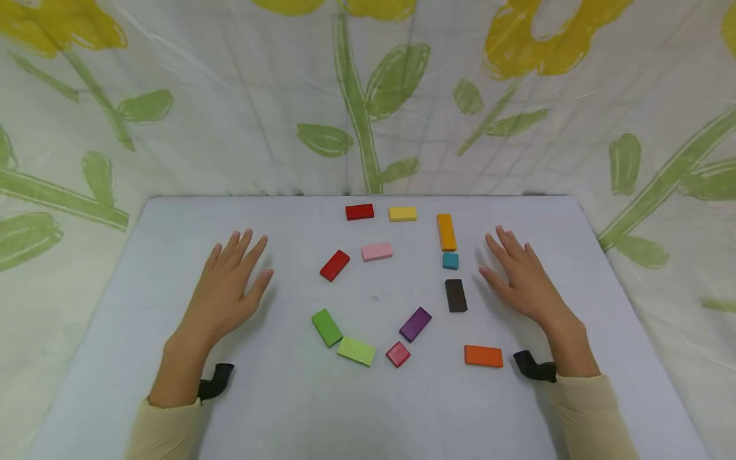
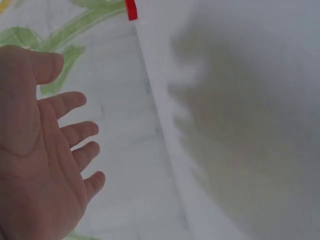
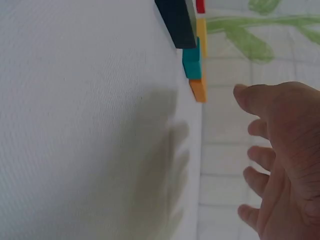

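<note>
Both hands hang over the white table (image 1: pixel 276 409), apart from it — their shadows fall on it — with a loose set of blocks between them. The left hand (image 1: pixel 227 287) holds nothing, its fingers spread and gently bent; the right hand (image 1: pixel 523 281) is the same, nearest the teal block (image 1: pixel 451 261) and the black block (image 1: pixel 456 296). Held out to the sides like this, the hands seem placed to leave every block uncovered and within reach.

The blocks appear to lie flat, probably why none looks likely to tip. At the far side are a far red block (image 1: pixel 359 212), a yellow block (image 1: pixel 403 214) and an orange block (image 1: pixel 446 232), with a pink block (image 1: pixel 376 252) and a nearer red block (image 1: pixel 335 265) closer in. Toward the person lie a green block (image 1: pixel 327 328), a lime block (image 1: pixel 356 351), a small red block (image 1: pixel 398 354), a purple block (image 1: pixel 415 324) and a deep orange block (image 1: pixel 483 356).

Whether green touches lime, or teal touches orange, I cannot tell. The left wrist view cuts off a red block at its top edge; the right wrist view crops the black one. A faint mark (image 1: pixel 374 298) mid-table is too small to make out.
</note>
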{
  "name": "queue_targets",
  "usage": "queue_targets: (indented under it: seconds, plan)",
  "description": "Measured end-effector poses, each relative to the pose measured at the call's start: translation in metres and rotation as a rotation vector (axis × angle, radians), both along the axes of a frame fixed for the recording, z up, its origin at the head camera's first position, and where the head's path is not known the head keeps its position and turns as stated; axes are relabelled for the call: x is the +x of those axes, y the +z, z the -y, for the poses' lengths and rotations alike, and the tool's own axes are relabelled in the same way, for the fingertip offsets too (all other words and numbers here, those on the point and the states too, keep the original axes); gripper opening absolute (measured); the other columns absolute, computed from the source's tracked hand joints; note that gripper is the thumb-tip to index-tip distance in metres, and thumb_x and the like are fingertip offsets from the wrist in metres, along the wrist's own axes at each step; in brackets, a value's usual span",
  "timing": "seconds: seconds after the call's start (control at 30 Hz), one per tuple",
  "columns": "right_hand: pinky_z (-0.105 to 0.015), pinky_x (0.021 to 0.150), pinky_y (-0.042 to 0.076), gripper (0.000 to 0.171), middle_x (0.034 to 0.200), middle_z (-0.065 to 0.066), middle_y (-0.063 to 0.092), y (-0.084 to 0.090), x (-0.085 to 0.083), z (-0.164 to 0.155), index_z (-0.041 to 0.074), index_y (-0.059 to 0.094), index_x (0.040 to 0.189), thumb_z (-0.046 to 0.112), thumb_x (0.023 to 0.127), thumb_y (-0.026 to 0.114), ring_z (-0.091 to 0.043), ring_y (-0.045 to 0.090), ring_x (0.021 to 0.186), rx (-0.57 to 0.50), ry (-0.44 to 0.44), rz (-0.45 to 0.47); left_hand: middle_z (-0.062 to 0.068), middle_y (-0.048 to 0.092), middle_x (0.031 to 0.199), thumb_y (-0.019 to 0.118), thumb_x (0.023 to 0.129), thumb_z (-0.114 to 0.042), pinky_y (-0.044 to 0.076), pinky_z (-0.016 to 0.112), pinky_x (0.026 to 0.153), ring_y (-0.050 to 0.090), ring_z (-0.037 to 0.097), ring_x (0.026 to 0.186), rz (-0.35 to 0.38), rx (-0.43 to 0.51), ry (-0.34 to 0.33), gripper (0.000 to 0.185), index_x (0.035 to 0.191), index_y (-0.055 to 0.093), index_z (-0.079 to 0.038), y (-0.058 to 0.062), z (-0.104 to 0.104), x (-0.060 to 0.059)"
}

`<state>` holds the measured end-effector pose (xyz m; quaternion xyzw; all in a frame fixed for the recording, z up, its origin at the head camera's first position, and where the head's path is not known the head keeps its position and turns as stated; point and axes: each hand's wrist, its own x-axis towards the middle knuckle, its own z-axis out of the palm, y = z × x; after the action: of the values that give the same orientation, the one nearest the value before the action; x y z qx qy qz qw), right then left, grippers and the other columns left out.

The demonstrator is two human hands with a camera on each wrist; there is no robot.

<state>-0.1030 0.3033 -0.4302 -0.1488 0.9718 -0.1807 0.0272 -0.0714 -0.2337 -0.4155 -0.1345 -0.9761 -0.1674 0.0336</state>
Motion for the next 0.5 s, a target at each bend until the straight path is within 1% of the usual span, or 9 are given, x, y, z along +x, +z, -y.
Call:
queue_targets:
  seconds: [0.13,0.23,0.37,0.5]
  plan:
    - [-0.055,0.129,0.005,0.07,0.172,-0.007,0.014,0.002,0.0,0.008,0.018,0.025,0.161,0.046,0.103,0.052,-0.032,0.012,0.16,-0.027,0.009,0.03,0.013,0.025,0.168,0.04,0.107,-0.045,0.01,0.051,0.13,0.018,0.034,0.158,-0.009,0.02,-0.041,0.061,0.16,0.029,-0.017,0.005,-0.014,-0.004]
    - [-0.055,0.129,0.007,0.068,0.171,-0.008,0.017,0.005,0.0,0.013,0.018,0.026,0.161,0.044,0.104,0.052,-0.032,0.015,0.159,-0.044,0.034,0.024,0.014,0.027,0.167,0.043,0.106,-0.045,0.014,0.054,0.128,0.022,0.035,0.157,-0.018,0.019,-0.072,0.062,0.16,0.031,-0.017,0.007,-0.026,-0.009]
    - [-0.055,0.129,0.01,0.066,0.169,-0.012,0.024,0.005,0.0,0.018,0.017,0.028,0.16,0.042,0.104,0.052,-0.032,0.019,0.158,-0.043,0.076,0.003,0.012,0.027,0.168,0.045,0.105,-0.048,0.015,0.055,0.128,0.021,0.033,0.157,-0.015,0.015,-0.098,0.063,0.159,0.031,-0.019,0.009,-0.042,-0.015]
    - [-0.055,0.128,0.013,0.065,0.167,-0.013,0.028,0.006,-0.002,0.022,0.017,0.031,0.159,0.042,0.103,0.054,-0.032,0.022,0.157,-0.031,0.084,-0.003,0.009,0.025,0.169,0.045,0.104,-0.049,0.015,0.055,0.128,0.02,0.033,0.158,0.003,0.016,-0.114,0.064,0.159,0.031,-0.021,0.011,-0.053,-0.02]
